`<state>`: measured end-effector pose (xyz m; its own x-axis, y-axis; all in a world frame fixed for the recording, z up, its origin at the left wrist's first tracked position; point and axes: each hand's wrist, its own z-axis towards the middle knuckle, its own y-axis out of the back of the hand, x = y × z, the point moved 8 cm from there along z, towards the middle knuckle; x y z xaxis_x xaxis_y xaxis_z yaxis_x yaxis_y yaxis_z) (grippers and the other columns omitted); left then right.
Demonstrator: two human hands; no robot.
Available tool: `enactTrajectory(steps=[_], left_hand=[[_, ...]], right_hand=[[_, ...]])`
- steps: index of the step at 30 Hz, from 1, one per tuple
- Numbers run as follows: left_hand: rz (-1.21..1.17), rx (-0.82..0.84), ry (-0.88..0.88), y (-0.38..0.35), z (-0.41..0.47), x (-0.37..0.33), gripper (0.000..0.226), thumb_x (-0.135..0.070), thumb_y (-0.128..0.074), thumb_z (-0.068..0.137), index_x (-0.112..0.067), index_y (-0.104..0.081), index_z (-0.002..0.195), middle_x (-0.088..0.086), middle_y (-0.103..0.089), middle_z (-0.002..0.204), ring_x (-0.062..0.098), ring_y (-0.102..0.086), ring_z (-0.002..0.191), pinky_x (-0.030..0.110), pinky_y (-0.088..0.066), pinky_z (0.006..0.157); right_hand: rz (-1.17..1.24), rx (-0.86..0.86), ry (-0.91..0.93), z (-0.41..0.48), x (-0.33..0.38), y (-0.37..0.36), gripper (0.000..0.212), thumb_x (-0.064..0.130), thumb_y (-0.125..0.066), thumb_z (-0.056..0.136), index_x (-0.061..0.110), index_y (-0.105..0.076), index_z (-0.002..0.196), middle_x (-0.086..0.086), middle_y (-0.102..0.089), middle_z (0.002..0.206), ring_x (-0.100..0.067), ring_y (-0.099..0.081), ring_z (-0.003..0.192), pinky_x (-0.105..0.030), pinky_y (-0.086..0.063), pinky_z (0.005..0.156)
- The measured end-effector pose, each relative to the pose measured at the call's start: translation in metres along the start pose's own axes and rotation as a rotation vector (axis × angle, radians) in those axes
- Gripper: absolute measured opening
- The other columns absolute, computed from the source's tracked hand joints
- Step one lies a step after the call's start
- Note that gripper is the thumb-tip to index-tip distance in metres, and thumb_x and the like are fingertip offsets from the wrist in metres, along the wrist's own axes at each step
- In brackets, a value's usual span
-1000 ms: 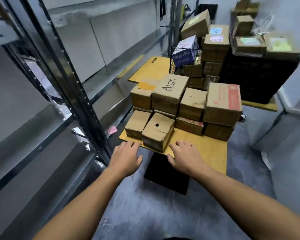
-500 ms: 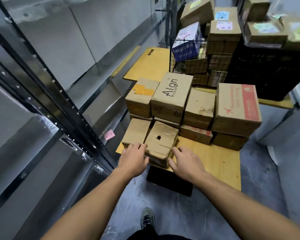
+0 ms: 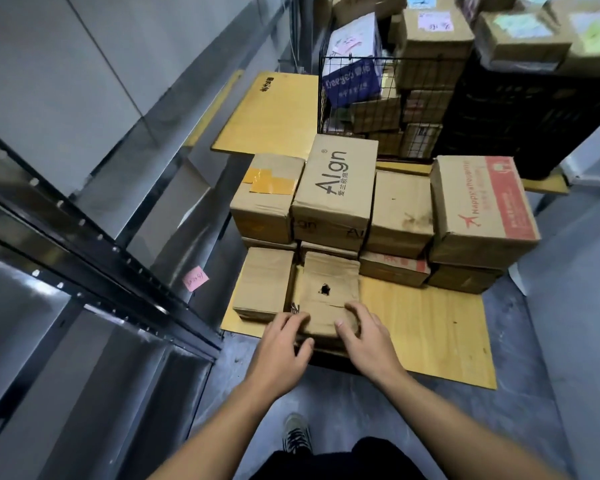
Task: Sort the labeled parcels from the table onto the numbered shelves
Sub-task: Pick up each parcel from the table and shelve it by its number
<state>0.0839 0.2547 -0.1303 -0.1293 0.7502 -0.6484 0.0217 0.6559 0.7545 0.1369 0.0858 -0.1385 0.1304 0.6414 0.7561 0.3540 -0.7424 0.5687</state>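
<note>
The sorting looked barely begun: the grey metal shelves to the left of the yellow wooden table showed no parcels on any level in view, while the table carried about ten brown cardboard boxes in two layers. Behind them, more parcels filled a black wire basket. A pink paper note hung on the shelf frame just left of the table, its writing too small to read. The parcel in hand was a small brown cardboard box with a dark hole in its top, sitting at the table's near edge. The left hand curled its fingers over the box's near left corner, and the right hand spread fingers over the near right corner. Both pressed the cardboard loosely, not clamped, and the box seemed to rest on the table.
</note>
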Motion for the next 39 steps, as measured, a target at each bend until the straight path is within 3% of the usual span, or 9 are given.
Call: enactTrajectory(steps=[4,7,12,15,20,23,27,33,39], left_hand=[[-0.257,-0.085,-0.060,0.011,-0.013,-0.024,0.037,-0.033,-0.054,0.092,-0.029,-0.059,0.128,-0.016,-0.054,0.117,-0.004,-0.051,0.111,0.007,-0.037,0.088],[-0.421,-0.201,-0.043,0.021,-0.014,-0.039,0.037,-0.025,-0.055,0.092,-0.033,-0.057,0.128,-0.016,-0.058,0.116,-0.001,-0.054,0.110,0.009,-0.040,0.089],[-0.427,-0.372,0.055,0.026,-0.020,-0.047,0.047,-0.010,-0.060,0.094,-0.043,-0.052,0.125,-0.019,-0.051,0.120,0.001,-0.055,0.111,0.017,-0.048,0.091],[-0.440,-0.373,0.127,0.020,-0.024,-0.048,0.043,-0.029,-0.065,0.091,-0.042,-0.050,0.130,-0.020,-0.045,0.124,0.000,-0.051,0.114,0.025,-0.049,0.093],[-0.618,-0.304,0.195,0.008,-0.034,-0.062,0.066,-0.067,-0.060,0.076,-0.041,-0.046,0.134,-0.022,-0.055,0.129,-0.007,-0.053,0.116,0.037,-0.049,0.101],[-0.631,-0.346,0.153,0.014,-0.043,-0.078,0.061,-0.059,-0.064,0.078,-0.047,-0.042,0.133,-0.032,-0.058,0.123,-0.006,-0.057,0.113,0.034,-0.050,0.098],[-0.528,-0.439,0.098,0.023,-0.055,-0.096,0.061,-0.049,-0.067,0.082,-0.052,-0.040,0.136,-0.024,-0.053,0.134,-0.004,-0.052,0.121,0.031,-0.049,0.099],[-0.745,-0.461,0.092,0.021,-0.064,-0.109,0.064,-0.049,-0.067,0.083,-0.035,-0.044,0.142,-0.005,-0.064,0.124,0.007,-0.060,0.117,0.033,-0.050,0.100],[-0.430,-0.565,0.170,0.033,-0.070,-0.094,0.052,-0.032,-0.068,0.090,-0.029,-0.052,0.139,-0.013,-0.054,0.120,-0.005,-0.053,0.109,0.041,-0.053,0.095]], right_hand=[[0.220,-0.075,-0.036,-0.003,-0.011,0.014,0.027,0.034,-0.061,0.098,0.028,-0.058,0.124,0.004,-0.064,0.121,-0.015,-0.059,0.113,-0.031,-0.048,0.094],[0.369,-0.077,-0.041,-0.009,-0.015,0.022,0.019,0.032,-0.065,0.096,0.036,-0.058,0.113,0.012,-0.064,0.111,-0.018,-0.065,0.106,-0.033,-0.053,0.088],[0.517,-0.024,0.051,-0.025,-0.009,0.038,0.035,0.025,-0.064,0.097,0.044,-0.056,0.124,0.013,-0.059,0.129,-0.016,-0.060,0.118,-0.046,-0.051,0.102],[0.529,-0.009,0.112,-0.034,-0.009,0.052,0.040,0.030,-0.062,0.092,0.048,-0.057,0.127,0.012,-0.055,0.139,-0.013,-0.056,0.126,-0.047,-0.047,0.107],[0.623,0.077,0.180,-0.049,-0.004,0.073,0.038,0.006,-0.055,0.101,0.030,-0.058,0.130,0.013,-0.058,0.134,0.007,-0.059,0.114,-0.031,-0.050,0.104],[0.536,0.174,0.210,-0.053,-0.001,0.075,0.030,0.035,-0.058,0.098,0.041,-0.056,0.127,0.019,-0.061,0.127,0.003,-0.061,0.112,-0.035,-0.051,0.100],[0.457,0.207,0.253,-0.053,0.009,0.081,0.059,0.071,-0.060,0.080,0.040,-0.053,0.130,0.016,-0.064,0.128,0.001,-0.059,0.119,-0.033,-0.047,0.102],[0.757,0.260,0.143,-0.051,0.008,0.086,0.029,0.018,-0.060,0.098,0.027,-0.054,0.125,0.000,-0.073,0.118,-0.015,-0.071,0.104,-0.031,-0.057,0.076],[0.902,0.327,0.097,-0.048,0.008,0.087,0.035,0.008,-0.054,0.099,0.022,-0.049,0.131,-0.006,-0.075,0.110,-0.021,-0.071,0.099,-0.050,-0.057,0.087]])
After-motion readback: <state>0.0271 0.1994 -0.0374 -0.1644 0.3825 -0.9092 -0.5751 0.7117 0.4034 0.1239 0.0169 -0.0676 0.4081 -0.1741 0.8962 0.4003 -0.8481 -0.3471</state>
